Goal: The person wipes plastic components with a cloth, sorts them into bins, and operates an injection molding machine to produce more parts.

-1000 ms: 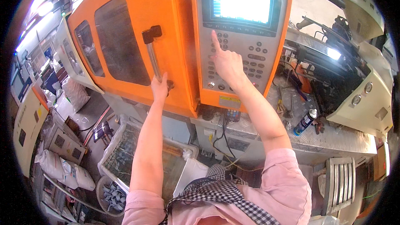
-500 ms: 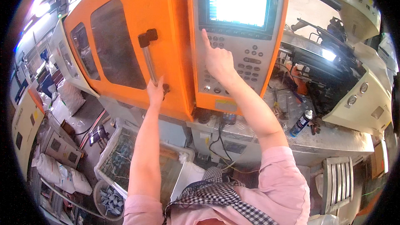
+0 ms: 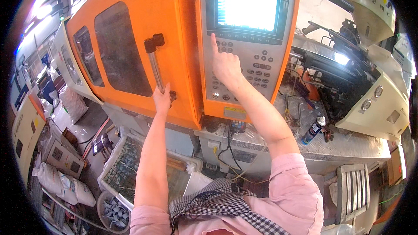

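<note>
My left hand is wrapped round the lower end of a metal door handle with black end mounts. The handle sits on the orange door of a large machine, which has dark windows. To the right, my right hand points with its index finger stretched out and the other fingers curled, holding nothing. Its fingertip is at the upper left of the grey control panel, just under the row of keys below the lit screen. Whether the fingertip presses a key, I cannot tell.
A spray can stands on the metal ledge right of the panel. Below my left arm is a white-rimmed crate, beside a round bucket of grey parts. A slatted chair is at lower right; white sacks lie at left.
The view has shifted slightly. My left hand stays on the handle, and my right index finger stays at about the same spot on the panel.
</note>
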The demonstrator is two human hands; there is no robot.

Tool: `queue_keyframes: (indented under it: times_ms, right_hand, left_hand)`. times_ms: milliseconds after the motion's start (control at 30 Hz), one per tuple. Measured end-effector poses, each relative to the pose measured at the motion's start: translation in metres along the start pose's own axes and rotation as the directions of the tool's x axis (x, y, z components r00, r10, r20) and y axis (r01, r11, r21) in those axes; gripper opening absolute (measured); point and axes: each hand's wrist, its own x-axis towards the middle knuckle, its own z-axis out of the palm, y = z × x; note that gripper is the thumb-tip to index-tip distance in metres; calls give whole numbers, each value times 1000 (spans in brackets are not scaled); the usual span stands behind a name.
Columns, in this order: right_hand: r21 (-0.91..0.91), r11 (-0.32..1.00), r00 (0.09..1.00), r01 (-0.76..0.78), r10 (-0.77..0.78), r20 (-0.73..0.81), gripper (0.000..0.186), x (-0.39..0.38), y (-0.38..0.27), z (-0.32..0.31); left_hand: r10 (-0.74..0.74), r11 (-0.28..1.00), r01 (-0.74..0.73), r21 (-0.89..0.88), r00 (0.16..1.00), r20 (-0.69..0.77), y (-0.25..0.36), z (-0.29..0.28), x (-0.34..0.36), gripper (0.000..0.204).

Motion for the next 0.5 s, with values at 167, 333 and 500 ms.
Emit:
queue_keyframes:
  times_ms: [167,333,500]
  right_hand:
    - [1,1000,998,-19,19,59,85,-1,-1,-3]
    - [33,999,997,-26,24,73,84,0,-1,-2]
    - [43,998,991,-39,33,129,84,0,-4,-9]
  left_hand:
    - [26,1000,-26,8,1000,8,-9,0,2,22]
    - [43,999,-43,3,999,0,-12,4,3,22]
    - [41,999,-41,23,999,0,-13,1,4,22]
